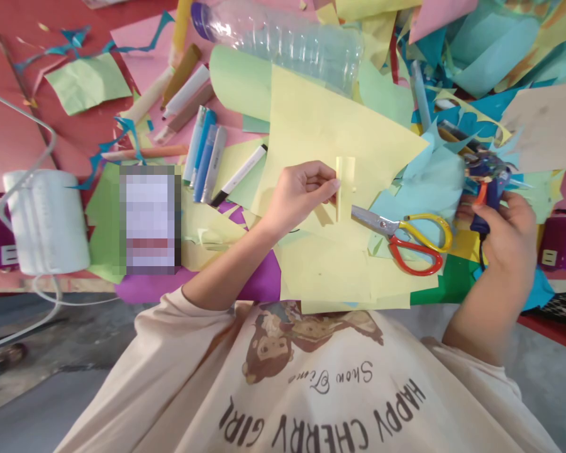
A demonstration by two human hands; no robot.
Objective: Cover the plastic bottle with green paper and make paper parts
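Observation:
Between thumb and fingers, my left hand pinches a small folded strip of pale yellow paper, held over a large pale yellow sheet. Off to the right, my right hand is wrapped round a dark blue hot glue gun with an orange trigger; its nozzle end is blurred among paper scraps. Scissors with one yellow and one red handle lie between my hands, blades towards the folded strip.
A clear plastic bottle lies at the back. Several markers, a pixelated phone-like rectangle and a white corded device are on the left. Blue and yellow paper scraps pile up at the back right.

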